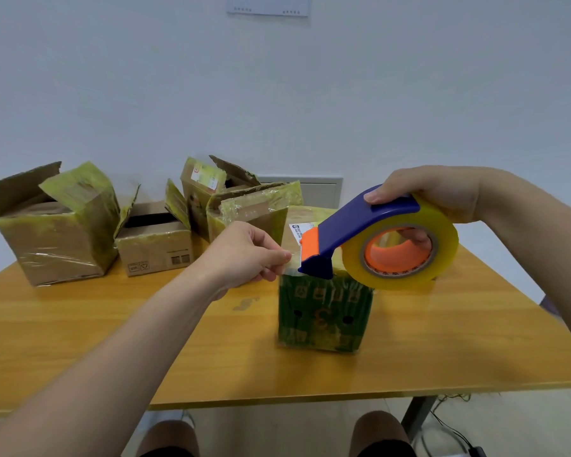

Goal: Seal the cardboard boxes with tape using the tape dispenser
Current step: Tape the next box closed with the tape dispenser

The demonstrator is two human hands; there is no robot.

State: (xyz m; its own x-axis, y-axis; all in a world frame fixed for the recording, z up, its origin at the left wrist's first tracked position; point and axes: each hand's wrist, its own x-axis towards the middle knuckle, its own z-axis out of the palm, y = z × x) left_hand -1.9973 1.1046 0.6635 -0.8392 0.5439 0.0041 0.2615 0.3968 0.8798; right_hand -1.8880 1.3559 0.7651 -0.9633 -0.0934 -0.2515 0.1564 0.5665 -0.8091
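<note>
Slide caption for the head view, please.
Right hand holds blue-and-orange tape dispenser above green-printed cardboard box; left hand pinches clear tape end.

A plain pale wall [145, 77] in soft, even light stands behind a yellow wood-grain table [80, 341], with a white sheet [267, 4] hung high, a pale panel [323, 189] set low, and a grey leg [416, 413] and dark cables [452, 430] on the light floor [277, 433] beneath.

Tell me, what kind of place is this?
Likely a plain office or workroom used for packing: a wooden table against a white wall, worn cardboard boxes, and a tape dispenser.
</note>
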